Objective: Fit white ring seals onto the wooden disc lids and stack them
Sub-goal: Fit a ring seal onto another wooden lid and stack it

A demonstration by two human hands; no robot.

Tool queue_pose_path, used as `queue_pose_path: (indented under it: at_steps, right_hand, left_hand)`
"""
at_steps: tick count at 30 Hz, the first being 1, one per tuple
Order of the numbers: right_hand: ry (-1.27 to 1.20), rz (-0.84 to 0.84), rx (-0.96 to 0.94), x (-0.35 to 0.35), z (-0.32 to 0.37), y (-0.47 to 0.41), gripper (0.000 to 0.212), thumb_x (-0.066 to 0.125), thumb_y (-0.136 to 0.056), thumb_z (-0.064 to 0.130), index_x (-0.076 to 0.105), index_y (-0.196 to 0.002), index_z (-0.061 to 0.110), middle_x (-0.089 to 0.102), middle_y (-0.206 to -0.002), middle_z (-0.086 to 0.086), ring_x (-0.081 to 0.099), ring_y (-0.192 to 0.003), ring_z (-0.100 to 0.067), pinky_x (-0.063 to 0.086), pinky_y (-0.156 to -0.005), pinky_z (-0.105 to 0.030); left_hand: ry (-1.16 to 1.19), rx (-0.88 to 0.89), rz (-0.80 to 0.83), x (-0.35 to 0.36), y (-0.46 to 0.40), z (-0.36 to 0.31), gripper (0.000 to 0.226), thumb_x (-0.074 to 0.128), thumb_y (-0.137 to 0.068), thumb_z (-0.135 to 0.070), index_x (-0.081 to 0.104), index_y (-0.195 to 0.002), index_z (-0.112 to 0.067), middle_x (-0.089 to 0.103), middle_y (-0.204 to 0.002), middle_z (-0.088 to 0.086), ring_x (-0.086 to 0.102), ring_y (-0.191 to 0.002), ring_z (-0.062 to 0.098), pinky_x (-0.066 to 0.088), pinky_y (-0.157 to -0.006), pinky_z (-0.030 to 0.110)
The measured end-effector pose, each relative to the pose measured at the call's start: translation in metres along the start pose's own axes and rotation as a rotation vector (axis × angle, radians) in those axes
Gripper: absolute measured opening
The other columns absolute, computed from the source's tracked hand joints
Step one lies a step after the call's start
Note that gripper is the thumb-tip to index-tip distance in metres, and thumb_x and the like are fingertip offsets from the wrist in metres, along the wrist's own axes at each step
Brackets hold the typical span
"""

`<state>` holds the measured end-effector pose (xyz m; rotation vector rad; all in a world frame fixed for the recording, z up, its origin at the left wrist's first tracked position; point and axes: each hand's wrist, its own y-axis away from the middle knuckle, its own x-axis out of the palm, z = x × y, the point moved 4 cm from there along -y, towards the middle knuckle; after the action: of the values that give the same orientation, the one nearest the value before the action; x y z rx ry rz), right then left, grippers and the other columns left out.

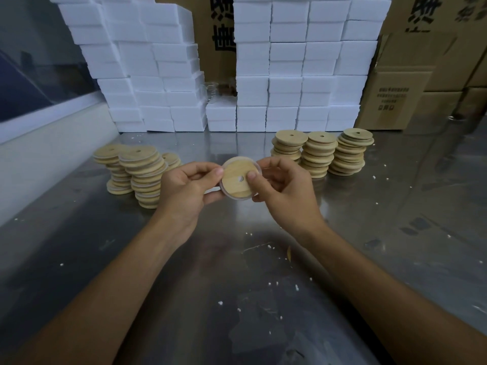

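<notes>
A round wooden disc lid point(235, 180) with a small centre hole is held up above the steel table point(237, 259), tilted toward me. A thin white ring seal point(257, 165) runs around its rim. My left hand point(184, 191) pinches the lid's left edge with thumb and fingers. My right hand point(283, 188) pinches the right side, its thumb pressed on the wood next to the hole. Leaning stacks of lids with white seals point(143, 175) stand to the left. Three stacks of bare wooden lids point(320, 154) stand to the right.
White foam boxes point(253, 75) are piled in a wall along the back of the table. Brown cardboard cartons point(405, 93) stand at the back right. Small white foam crumbs are scattered over the steel surface. A pale wall ledge point(47, 154) borders the left side.
</notes>
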<state>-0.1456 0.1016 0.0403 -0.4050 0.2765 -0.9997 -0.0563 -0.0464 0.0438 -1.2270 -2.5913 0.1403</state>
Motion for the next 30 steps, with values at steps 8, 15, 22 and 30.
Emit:
queue_pose_path:
  at_steps: [8,15,22,30]
  right_hand:
    - [0.048,0.024,-0.028,-0.0018,0.0017,-0.0004,0.013,0.071,-0.088,0.008,0.066,-0.099,0.008,0.074,-0.089,-0.012,0.071,-0.08,-0.025,0.058,-0.065,-0.031]
    - [0.186,0.065,-0.09,-0.0005,0.0058,0.0008,0.012,0.071,-0.088,0.008,0.069,-0.099,0.006,0.075,-0.09,-0.007,0.072,-0.085,-0.022,0.058,-0.075,-0.049]
    - [0.186,0.075,-0.123,-0.0018,0.0076,-0.0016,0.011,0.071,-0.088,0.008,0.069,-0.099,0.008,0.076,-0.09,-0.004,0.073,-0.085,-0.02,0.057,-0.076,-0.052]
    - [0.304,0.073,-0.173,-0.0031,0.0049,-0.0018,0.011,0.071,-0.087,0.01,0.069,-0.095,0.018,0.072,-0.085,0.011,0.069,-0.079,-0.005,0.05,-0.063,-0.018]
  left_hand:
    - [-0.162,0.09,-0.012,-0.0025,0.0017,-0.0044,0.016,0.065,-0.086,0.003,0.069,-0.073,-0.005,0.071,-0.073,0.008,0.069,-0.071,0.021,0.059,-0.06,0.034]
    - [-0.257,0.147,0.004,-0.0023,0.0024,-0.0075,0.021,0.065,-0.086,0.002,0.07,-0.07,-0.011,0.072,-0.072,0.003,0.069,-0.067,0.019,0.061,-0.062,0.041]
    - [-0.168,0.062,0.018,-0.0008,0.0014,-0.0049,0.022,0.06,-0.086,0.003,0.069,-0.068,-0.005,0.069,-0.07,0.009,0.065,-0.068,0.022,0.059,-0.056,0.036]
    - [-0.382,0.229,0.032,-0.0036,-0.0005,-0.0063,0.029,0.064,-0.084,0.004,0.068,-0.064,-0.016,0.07,-0.064,0.004,0.067,-0.057,0.015,0.06,-0.057,0.035]
